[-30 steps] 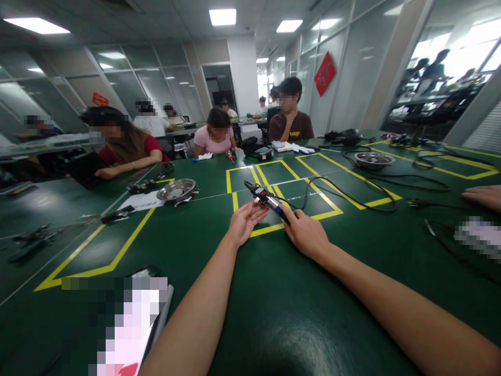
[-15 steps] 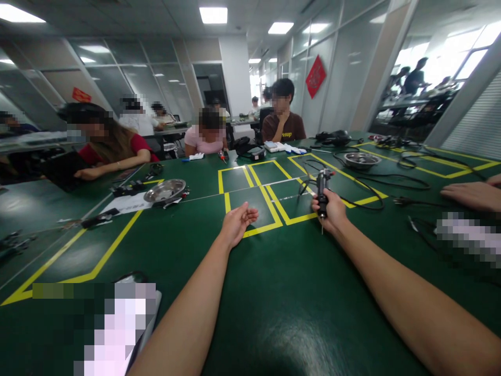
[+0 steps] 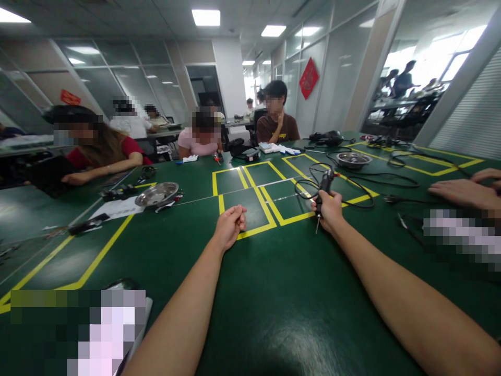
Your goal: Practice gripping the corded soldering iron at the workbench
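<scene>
My right hand (image 3: 331, 210) is wrapped round a black electric screwdriver (image 3: 324, 186), held above the green table (image 3: 266, 292). Its thin metal bit points down and slightly left, and a looped black cable (image 3: 303, 189) trails from its upper end. To the left, my left hand (image 3: 230, 225) is closed, thumb and fingers drawn together; whether anything small is inside cannot be seen. That hand is near the front of a yellow tape square (image 3: 256, 232).
Metal bowls stand left (image 3: 157, 195) and back right (image 3: 354, 160). Cables (image 3: 395, 180) lie on the right, near another person's hands (image 3: 462, 192). White gloves (image 3: 287, 149) and a black pouch (image 3: 245, 150) lie at the back. People sit across the table.
The fingers of my left hand have curled closed. My right hand has tilted the screwdriver, its bit swinging left. The whole view has shifted slightly, moving the scene left.
</scene>
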A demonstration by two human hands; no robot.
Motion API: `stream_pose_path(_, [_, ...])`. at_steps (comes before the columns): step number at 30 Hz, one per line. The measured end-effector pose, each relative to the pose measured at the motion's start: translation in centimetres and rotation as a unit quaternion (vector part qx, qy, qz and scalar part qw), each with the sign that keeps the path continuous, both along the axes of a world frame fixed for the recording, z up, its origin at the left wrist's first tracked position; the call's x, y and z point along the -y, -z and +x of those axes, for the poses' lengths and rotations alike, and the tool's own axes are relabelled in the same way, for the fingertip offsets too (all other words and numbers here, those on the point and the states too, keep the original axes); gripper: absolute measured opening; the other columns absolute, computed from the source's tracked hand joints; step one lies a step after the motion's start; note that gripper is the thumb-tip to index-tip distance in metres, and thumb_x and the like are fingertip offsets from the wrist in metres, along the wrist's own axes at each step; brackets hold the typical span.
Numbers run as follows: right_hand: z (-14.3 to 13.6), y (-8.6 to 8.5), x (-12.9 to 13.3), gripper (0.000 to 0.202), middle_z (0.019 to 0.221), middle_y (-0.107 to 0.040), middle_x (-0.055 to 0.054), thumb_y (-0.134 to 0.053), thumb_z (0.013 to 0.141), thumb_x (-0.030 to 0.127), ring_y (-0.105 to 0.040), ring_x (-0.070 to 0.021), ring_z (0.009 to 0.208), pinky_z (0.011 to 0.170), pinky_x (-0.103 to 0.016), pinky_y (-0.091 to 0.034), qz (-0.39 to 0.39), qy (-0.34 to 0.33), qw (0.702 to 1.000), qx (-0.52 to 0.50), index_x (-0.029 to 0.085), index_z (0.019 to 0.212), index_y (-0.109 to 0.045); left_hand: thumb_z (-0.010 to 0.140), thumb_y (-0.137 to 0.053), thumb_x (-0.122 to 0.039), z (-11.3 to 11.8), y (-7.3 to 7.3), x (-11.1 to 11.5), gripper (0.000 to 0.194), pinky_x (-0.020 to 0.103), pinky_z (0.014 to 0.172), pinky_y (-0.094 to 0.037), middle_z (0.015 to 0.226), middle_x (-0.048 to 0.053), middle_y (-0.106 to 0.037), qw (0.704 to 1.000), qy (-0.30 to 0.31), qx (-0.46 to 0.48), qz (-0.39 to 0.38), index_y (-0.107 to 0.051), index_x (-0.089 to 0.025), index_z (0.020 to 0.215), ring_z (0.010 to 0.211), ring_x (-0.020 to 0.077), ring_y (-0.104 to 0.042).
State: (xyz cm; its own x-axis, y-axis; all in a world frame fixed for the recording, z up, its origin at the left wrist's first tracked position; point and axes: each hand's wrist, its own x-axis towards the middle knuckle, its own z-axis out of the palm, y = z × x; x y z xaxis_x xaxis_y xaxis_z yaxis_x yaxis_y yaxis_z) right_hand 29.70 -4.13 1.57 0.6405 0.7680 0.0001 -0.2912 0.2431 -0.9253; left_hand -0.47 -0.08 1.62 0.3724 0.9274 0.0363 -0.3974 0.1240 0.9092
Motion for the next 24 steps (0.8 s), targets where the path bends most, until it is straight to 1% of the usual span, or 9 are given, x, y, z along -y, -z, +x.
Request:
stream_pose_path(3, [-2.5, -0.2, 0.9, 0.054, 0.073, -0.061, 0.006, -0.067, 0.081, 0.036, -0.056, -0.0125, 0.048, 0.042, -0.02, -0.042, -0.028, -0.033, 0.993, 0.113, 0.026, 0.125, -0.037, 0.084, -0.07, -0.048, 0.0, -0.1, -0.1, 0.037, 0.02, 0.04, -0.033, 0.05, -0.004, -0.051, 1.0, -0.001, 0.01, -0.017, -0.054, -0.015, 0.073, 0.037, 0.0076, -0.043])
stream_pose_path(5, [-4.3, -0.9, 2.1, 0.057, 0.079, -0.064, 0.001, -0.063, 0.086, 0.039, -0.06, -0.015, 0.055, 0.052, -0.025, -0.047, -0.066, -0.059, 0.942, 0.324, 0.023, 0.135, -0.039, 0.085, -0.067, -0.051, -0.1, -0.1, -0.1, 0.04, 0.022, 0.043, -0.04, 0.055, 0.0, -0.058, 1.0, -0.008, 0.006, -0.022, -0.056, -0.014, 0.075, 0.042, 0.0108, -0.053])
stream_pose_path(7, [-6.0, -1.5, 3.3, 0.057, 0.09, -0.067, -0.005, -0.058, 0.092, 0.039, -0.063, -0.0185, 0.068, 0.063, -0.029, -0.048, -0.082, -0.061, 0.837, 0.538, 0.022, 0.143, -0.04, 0.085, -0.067, -0.052, -0.1, 0.0, -0.1, 0.041, 0.026, 0.056, -0.051, 0.069, 0.007, -0.068, 1.0, -0.004, 0.004, -0.017, -0.062, -0.011, 0.085, 0.057, 0.0154, -0.065])
stream_pose_path(9, [-7.6, -2.0, 4.3, 0.057, 0.106, -0.066, -0.01, -0.05, 0.097, 0.039, -0.064, -0.0218, 0.078, 0.068, -0.03, -0.046, -0.087, -0.066, 0.722, 0.683, 0.025, 0.15, -0.036, 0.085, -0.069, -0.049, -0.1, 0.1, -0.1, 0.042, 0.031, 0.071, -0.056, 0.087, 0.012, -0.073, 1.0, -0.001, 0.007, 0.004, -0.064, -0.01, 0.099, 0.074, 0.0197, -0.072])
stream_pose_path(11, [-8.9, -2.0, 5.0, 0.056, 0.114, -0.063, -0.012, -0.043, 0.101, 0.038, -0.064, -0.0236, 0.083, 0.066, -0.029, -0.044, -0.104, -0.08, 0.624, 0.771, 0.03, 0.155, -0.031, 0.082, -0.075, -0.042, -0.1, 0.2, 0.0, 0.045, 0.033, 0.081, -0.056, 0.106, 0.014, -0.072, 1.0, 0.002, 0.011, 0.024, -0.062, -0.012, 0.113, 0.091, 0.0227, -0.073])
stream_pose_path(13, [-9.9, -1.8, 5.2, 0.054, 0.113, -0.061, -0.011, -0.037, 0.103, 0.038, -0.063, -0.0241, 0.086, 0.063, -0.027, -0.041, -0.128, -0.092, 0.558, 0.815, 0.034, 0.156, -0.028, 0.08, -0.079, -0.034, -0.2, 0.4, 0.1, 0.046, 0.034, 0.087, -0.054, 0.116, 0.015, -0.07, 0.999, 0.009, 0.018, 0.031, -0.061, -0.014, 0.117, 0.101, 0.0246, -0.071])
stream_pose_path(15, [-10.3, -1.4, 5.1, 0.053, 0.112, -0.06, -0.011, -0.033, 0.104, 0.038, -0.063, -0.0239, 0.088, 0.062, -0.026, -0.04, -0.146, -0.098, 0.524, 0.833, 0.035, 0.157, -0.026, 0.08, -0.079, -0.031, -0.3, 0.6, 0.0, 0.041, 0.035, 0.09, -0.054, 0.118, 0.015, -0.07, 0.999, 0.017, 0.022, 0.032, -0.062, -0.013, 0.114, 0.104, 0.0257, -0.07])
stream_pose_path(17, [-10.5, -1.2, 5.0, 0.054, 0.113, -0.058, -0.011, -0.031, 0.105, 0.038, -0.062, -0.0237, 0.089, 0.063, -0.026, -0.04, -0.159, -0.099, 0.508, 0.841, 0.036, 0.158, -0.022, 0.083, -0.076, -0.031, -0.4, 0.7, 0.0, 0.034, 0.038, 0.093, -0.053, 0.115, 0.016, -0.07, 0.999, 0.025, 0.028, 0.027, -0.064, -0.011, 0.109, 0.106, 0.0265, -0.07])
stream_pose_path(24, [-10.1, -1.0, 5.0, 0.056, 0.115, -0.056, -0.012, -0.03, 0.105, 0.037, -0.061, -0.0244, 0.092, 0.069, -0.028, -0.042, -0.169, -0.115, 0.492, 0.846, 0.036, 0.159, -0.017, 0.089, -0.067, -0.035, -0.3, 0.6, -0.1, 0.03, 0.043, 0.093, -0.054, 0.103, 0.018, -0.074, 0.999, 0.014, 0.05, -0.008, -0.065, -0.009, 0.105, 0.097, 0.0282, -0.073])
